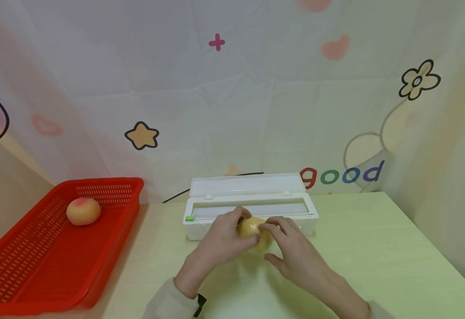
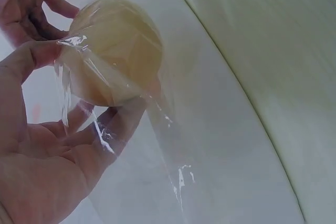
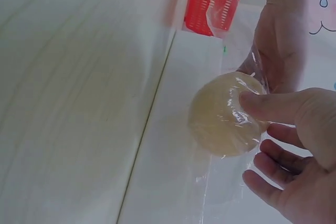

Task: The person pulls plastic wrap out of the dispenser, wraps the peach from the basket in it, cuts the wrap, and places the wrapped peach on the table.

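A pale yellow round fruit (image 1: 251,228), draped in clear plastic wrap (image 2: 100,72), is held above the table in front of a white wrap dispenser (image 1: 200,230). My left hand (image 1: 226,237) grips it from the left, thumb on the near side and fingers bent behind. In the left wrist view the film hangs loose below the fruit. My right hand (image 1: 300,254) touches the fruit's right side with bent fingertips; its thumb stands apart in the head view. The dispenser's lid (image 1: 246,184) is up, and a white roll lies inside.
On the left stands a red plastic basket (image 1: 67,266) holding a peach (image 1: 83,211) near its back end. A green tab (image 1: 190,218) marks the dispenser's left end. Behind the pale table (image 1: 376,248) hangs a printed cloth (image 1: 240,119).
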A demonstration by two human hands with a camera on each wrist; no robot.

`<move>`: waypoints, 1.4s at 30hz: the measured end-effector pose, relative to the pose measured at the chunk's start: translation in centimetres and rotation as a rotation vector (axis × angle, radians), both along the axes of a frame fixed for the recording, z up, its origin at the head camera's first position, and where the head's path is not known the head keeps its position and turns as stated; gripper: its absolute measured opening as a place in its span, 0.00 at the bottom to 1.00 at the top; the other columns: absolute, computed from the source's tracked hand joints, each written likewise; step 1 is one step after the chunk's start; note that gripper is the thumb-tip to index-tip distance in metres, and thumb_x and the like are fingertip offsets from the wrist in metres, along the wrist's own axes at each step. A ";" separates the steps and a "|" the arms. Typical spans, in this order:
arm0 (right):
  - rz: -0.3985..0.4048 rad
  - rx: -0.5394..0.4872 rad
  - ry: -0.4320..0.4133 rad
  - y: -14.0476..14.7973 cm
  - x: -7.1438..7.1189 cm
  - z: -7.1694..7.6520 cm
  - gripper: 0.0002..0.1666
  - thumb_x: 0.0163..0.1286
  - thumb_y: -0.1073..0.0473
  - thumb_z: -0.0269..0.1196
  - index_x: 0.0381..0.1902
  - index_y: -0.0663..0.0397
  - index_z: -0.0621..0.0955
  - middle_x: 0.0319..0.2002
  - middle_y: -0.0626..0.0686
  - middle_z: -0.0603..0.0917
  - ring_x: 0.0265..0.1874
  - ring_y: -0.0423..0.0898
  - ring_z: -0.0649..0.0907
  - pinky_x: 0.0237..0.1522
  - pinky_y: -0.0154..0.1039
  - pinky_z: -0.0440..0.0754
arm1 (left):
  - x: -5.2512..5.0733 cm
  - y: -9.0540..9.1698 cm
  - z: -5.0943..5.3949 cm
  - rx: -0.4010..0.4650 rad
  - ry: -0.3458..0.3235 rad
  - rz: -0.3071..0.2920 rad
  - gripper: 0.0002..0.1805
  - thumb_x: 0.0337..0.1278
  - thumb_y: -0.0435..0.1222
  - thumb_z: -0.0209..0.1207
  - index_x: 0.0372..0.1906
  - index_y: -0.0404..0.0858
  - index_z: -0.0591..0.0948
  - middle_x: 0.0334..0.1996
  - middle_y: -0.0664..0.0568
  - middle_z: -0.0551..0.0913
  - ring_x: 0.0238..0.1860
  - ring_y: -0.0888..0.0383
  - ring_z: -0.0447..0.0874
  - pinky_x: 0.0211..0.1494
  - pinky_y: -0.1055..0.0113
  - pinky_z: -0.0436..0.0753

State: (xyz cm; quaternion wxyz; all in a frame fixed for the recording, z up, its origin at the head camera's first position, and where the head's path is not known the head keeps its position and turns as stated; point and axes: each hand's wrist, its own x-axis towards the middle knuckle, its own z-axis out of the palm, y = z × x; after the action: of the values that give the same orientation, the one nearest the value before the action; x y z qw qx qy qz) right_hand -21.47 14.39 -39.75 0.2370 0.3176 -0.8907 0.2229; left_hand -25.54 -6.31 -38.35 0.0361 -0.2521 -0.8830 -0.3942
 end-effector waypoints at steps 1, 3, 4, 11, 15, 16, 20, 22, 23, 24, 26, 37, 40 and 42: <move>0.001 0.001 0.003 0.0 -0.1 0.0 0.41 0.46 0.67 0.84 0.59 0.56 0.79 0.55 0.52 0.78 0.57 0.51 0.77 0.56 0.46 0.81 | 0.0 0.0 0.0 0.004 0.002 0.005 0.22 0.59 0.42 0.68 0.54 0.38 0.79 0.42 0.52 0.83 0.35 0.59 0.81 0.33 0.68 0.82; 0.002 0.010 0.009 -0.1 -0.4 0.0 0.43 0.46 0.65 0.84 0.60 0.57 0.78 0.56 0.52 0.78 0.58 0.51 0.76 0.57 0.45 0.81 | -0.1 -0.1 0.1 0.014 0.007 0.012 0.22 0.61 0.43 0.67 0.55 0.37 0.79 0.47 0.51 0.82 0.41 0.57 0.82 0.38 0.68 0.83; 0.001 0.015 0.012 -0.1 -0.6 0.0 0.44 0.46 0.64 0.85 0.61 0.57 0.78 0.56 0.53 0.77 0.59 0.51 0.76 0.57 0.45 0.80 | -0.1 -0.1 0.1 0.017 0.007 0.014 0.22 0.63 0.44 0.67 0.56 0.37 0.80 0.50 0.50 0.81 0.43 0.55 0.82 0.40 0.68 0.83; -0.019 0.082 0.018 -0.6 -1.5 -0.1 0.49 0.45 0.57 0.86 0.63 0.61 0.74 0.59 0.57 0.77 0.61 0.54 0.76 0.60 0.48 0.78 | -0.5 -0.6 0.1 0.042 0.068 -0.007 0.21 0.70 0.45 0.62 0.57 0.34 0.80 0.51 0.48 0.81 0.47 0.53 0.83 0.48 0.62 0.83; -0.033 0.147 0.033 -1.1 -2.0 -0.1 0.54 0.46 0.53 0.86 0.66 0.63 0.72 0.61 0.60 0.76 0.62 0.56 0.75 0.63 0.49 0.75 | -0.8 -0.9 0.2 0.075 0.091 -0.015 0.20 0.73 0.43 0.61 0.58 0.34 0.77 0.49 0.43 0.84 0.45 0.50 0.86 0.49 0.57 0.84; -0.034 0.155 0.043 -1.2 -2.2 -0.1 0.54 0.46 0.52 0.86 0.67 0.64 0.72 0.61 0.60 0.76 0.63 0.57 0.75 0.64 0.50 0.75 | -0.8 -1.0 0.2 0.079 0.093 -0.015 0.19 0.73 0.43 0.61 0.58 0.34 0.76 0.50 0.42 0.85 0.45 0.49 0.87 0.50 0.56 0.84; -0.039 0.152 0.081 -1.4 -2.7 0.0 0.52 0.47 0.52 0.85 0.66 0.63 0.73 0.60 0.60 0.76 0.61 0.58 0.76 0.63 0.52 0.75 | -1.0 -1.2 0.2 0.067 0.100 0.006 0.20 0.74 0.45 0.61 0.57 0.35 0.74 0.51 0.39 0.86 0.47 0.46 0.88 0.50 0.54 0.85; -0.038 0.137 0.080 -1.5 -2.8 0.0 0.51 0.47 0.52 0.85 0.65 0.63 0.73 0.60 0.60 0.77 0.60 0.58 0.76 0.62 0.53 0.76 | -1.0 -1.3 0.4 0.058 0.112 0.021 0.21 0.73 0.47 0.62 0.57 0.36 0.73 0.51 0.39 0.85 0.47 0.47 0.88 0.49 0.54 0.85; -0.038 0.131 0.074 -1.5 -2.8 0.1 0.50 0.47 0.52 0.85 0.64 0.63 0.74 0.60 0.60 0.77 0.60 0.58 0.77 0.61 0.53 0.77 | -1.0 -1.4 0.5 0.055 0.128 0.032 0.22 0.72 0.47 0.63 0.57 0.36 0.74 0.51 0.40 0.85 0.47 0.47 0.87 0.49 0.54 0.85; -0.035 0.120 0.064 -1.6 -2.9 0.2 0.50 0.47 0.53 0.85 0.64 0.63 0.74 0.60 0.60 0.77 0.59 0.58 0.77 0.61 0.53 0.77 | -1.0 -1.4 0.5 0.055 0.153 0.040 0.22 0.71 0.47 0.63 0.56 0.36 0.75 0.51 0.42 0.85 0.47 0.47 0.87 0.49 0.54 0.85; -0.035 0.104 0.042 -1.6 -2.9 0.4 0.50 0.48 0.53 0.85 0.64 0.64 0.74 0.60 0.59 0.77 0.59 0.58 0.77 0.61 0.54 0.77 | -0.9 -1.5 0.8 0.051 0.208 0.051 0.21 0.69 0.46 0.66 0.55 0.35 0.78 0.51 0.45 0.83 0.50 0.47 0.85 0.51 0.54 0.83; -0.048 0.017 -0.062 -1.2 -3.2 1.4 0.55 0.52 0.51 0.83 0.70 0.67 0.69 0.62 0.61 0.79 0.60 0.59 0.79 0.55 0.60 0.79 | 0.2 -2.2 2.2 -0.182 0.408 -0.045 0.35 0.43 0.46 0.82 0.57 0.38 0.82 0.51 0.50 0.79 0.51 0.51 0.79 0.56 0.53 0.78; -0.058 0.003 -0.066 -1.1 -3.4 1.7 0.54 0.51 0.51 0.84 0.70 0.67 0.71 0.61 0.61 0.80 0.60 0.59 0.79 0.54 0.60 0.78 | 0.2 -2.2 2.2 -0.232 0.384 -0.039 0.38 0.45 0.44 0.81 0.62 0.39 0.79 0.52 0.51 0.80 0.51 0.52 0.81 0.58 0.53 0.79; -0.062 0.001 -0.066 -1.0 -3.5 1.7 0.53 0.51 0.52 0.84 0.69 0.66 0.72 0.61 0.60 0.81 0.61 0.59 0.79 0.54 0.60 0.78 | 0.1 -2.2 2.0 -0.247 0.372 -0.033 0.38 0.46 0.43 0.81 0.64 0.38 0.78 0.53 0.51 0.79 0.51 0.52 0.81 0.57 0.55 0.80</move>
State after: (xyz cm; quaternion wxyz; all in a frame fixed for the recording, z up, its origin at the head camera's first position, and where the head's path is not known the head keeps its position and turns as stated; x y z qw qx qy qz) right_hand -24.92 13.36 -38.00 0.2140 0.2825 -0.9076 0.2253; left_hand -25.46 -8.48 -36.31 0.1606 -0.3376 -0.8985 -0.2301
